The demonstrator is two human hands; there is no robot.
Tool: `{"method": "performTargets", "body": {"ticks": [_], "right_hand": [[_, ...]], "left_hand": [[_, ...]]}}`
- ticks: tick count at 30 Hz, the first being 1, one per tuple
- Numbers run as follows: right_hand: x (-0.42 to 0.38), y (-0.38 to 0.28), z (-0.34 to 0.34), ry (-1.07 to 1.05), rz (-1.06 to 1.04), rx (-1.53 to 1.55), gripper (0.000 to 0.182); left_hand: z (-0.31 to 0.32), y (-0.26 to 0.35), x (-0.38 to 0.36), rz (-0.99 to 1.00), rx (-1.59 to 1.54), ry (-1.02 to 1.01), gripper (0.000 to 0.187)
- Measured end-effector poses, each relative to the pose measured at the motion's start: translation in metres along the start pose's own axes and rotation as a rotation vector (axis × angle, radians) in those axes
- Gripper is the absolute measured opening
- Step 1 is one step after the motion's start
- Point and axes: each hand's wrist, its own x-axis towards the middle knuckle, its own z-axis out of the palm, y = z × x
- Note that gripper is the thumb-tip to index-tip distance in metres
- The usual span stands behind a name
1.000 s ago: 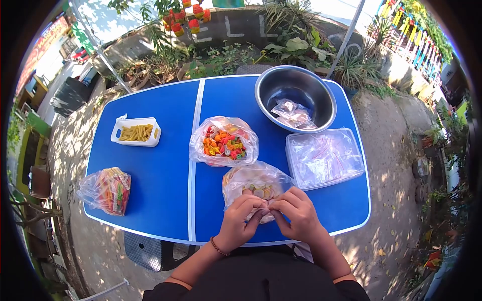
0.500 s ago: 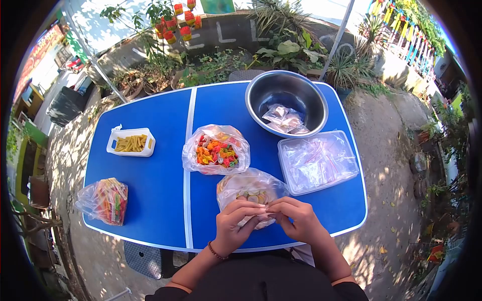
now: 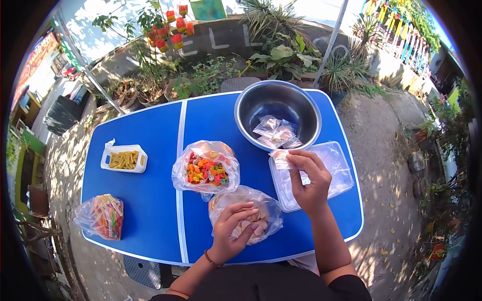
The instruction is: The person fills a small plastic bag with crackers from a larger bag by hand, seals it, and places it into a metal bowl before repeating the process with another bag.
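Observation:
My right hand (image 3: 312,179) pinches a small filled plastic packet (image 3: 281,159) by its edge, close to the front rim of the steel basin (image 3: 242,113). Similar sealed packets (image 3: 273,129) with pale contents lie inside the basin. Below the raised hand, a clear plastic container (image 3: 334,188) holds flat clear bags. My left hand (image 3: 232,232) is open, thumb and fingers apart, over a clear plastic bag (image 3: 271,213) of pale round pieces. Its fingers partly cover the bag.
Left of the basin sits an open bag of orange, red and green pieces (image 3: 207,170). Farther left are a white basket (image 3: 142,163) of yellowish sticks and a bag of colourful strips (image 3: 106,218). All stand on a blue table (image 3: 150,200) with a white seam.
The hands have parted. My right hand has moved up and right with the packet toward the basin, while my left stays over the bag and has opened. The camera view has shifted slightly.

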Motion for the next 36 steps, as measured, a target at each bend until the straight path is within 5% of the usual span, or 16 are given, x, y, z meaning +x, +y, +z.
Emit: {"method": "performTargets", "body": {"ticks": [3,10,16,25,31,36], "right_hand": [[0.016,0.019,0.005,-0.033,-0.020,-0.090,0.030],[0.005,0.035,-0.014,-0.342,0.323,-0.035,0.029],[-0.014,0.024,-0.023,-0.546,0.107,-0.372,0.027],[-0.038,0.042,-0.032,-0.518,0.263,-0.231,0.016],[-0.031,-0.001,-0.038,-0.443,0.275,-0.677,0.025],[-0.050,0.019,-0.029,-0.413,0.406,-0.590,0.027]], "left_hand": [[0.004,-0.001,0.009,-0.015,-0.013,-0.020,0.030],[0.006,-0.010,0.018,-0.052,-0.012,-0.044,0.029],[0.009,-0.010,0.022,-0.048,-0.014,-0.068,0.027],[0.009,-0.003,0.012,-0.023,-0.006,-0.035,0.025],[0.008,0.006,0.000,-0.022,-0.011,-0.022,0.024],[0.007,0.012,-0.009,0.011,-0.013,-0.019,0.025]]}}
